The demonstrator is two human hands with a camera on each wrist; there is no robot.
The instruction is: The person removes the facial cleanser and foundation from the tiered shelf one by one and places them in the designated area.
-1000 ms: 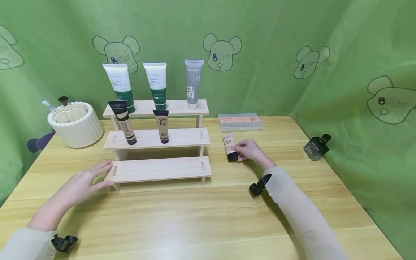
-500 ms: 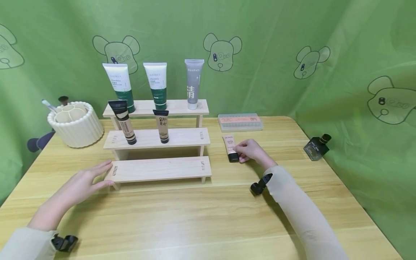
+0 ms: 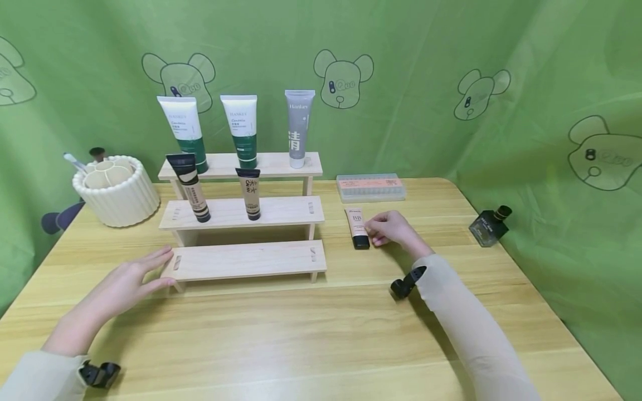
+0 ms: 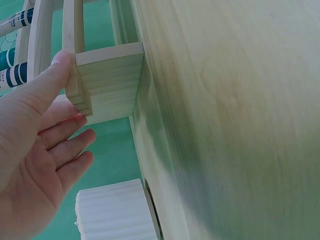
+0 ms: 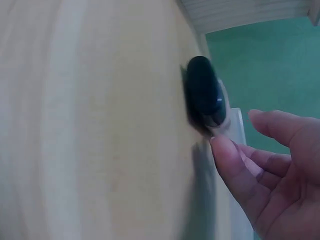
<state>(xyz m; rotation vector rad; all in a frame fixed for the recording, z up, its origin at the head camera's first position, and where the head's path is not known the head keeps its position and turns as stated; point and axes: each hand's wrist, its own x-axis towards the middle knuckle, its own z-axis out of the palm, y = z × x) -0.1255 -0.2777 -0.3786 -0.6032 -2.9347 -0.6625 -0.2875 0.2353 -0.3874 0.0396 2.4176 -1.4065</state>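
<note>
BB-labelled pink tube [image 3: 358, 225], lying on the wooden surface [image 3: 311, 328] to the right of the three-step wooden rack [image 3: 246, 260], black cap [image 3: 361, 242] toward the person, and the right hand [image 3: 391, 228] is right there at its edge! Head view gives us the printed front; the right wrist view swings round to the blurred cap end, and look, it shows a gap between thumb and fingers with nothing clasped in it. One fingertip sits against or just beside the tube; contact itself I can't call. That right arm reaches in from the right, wrist low, fingers bent lightly and released. Over to the left hand [image 3: 131, 278], stretched forward to the rack's left end, fingers fairly straight and spread from the thumb. Head view offers only its back, but the left wrist view delivers the underside: thumb against the bottom step's edge, forefinger at the step's corner, the other fingers loose and off the wood, no clench anywhere. That view also catches the fluted white brush holder [image 4: 115, 212] side-on, while only the head view shows the brushes [image 3: 76, 162] standing in it.
</note>
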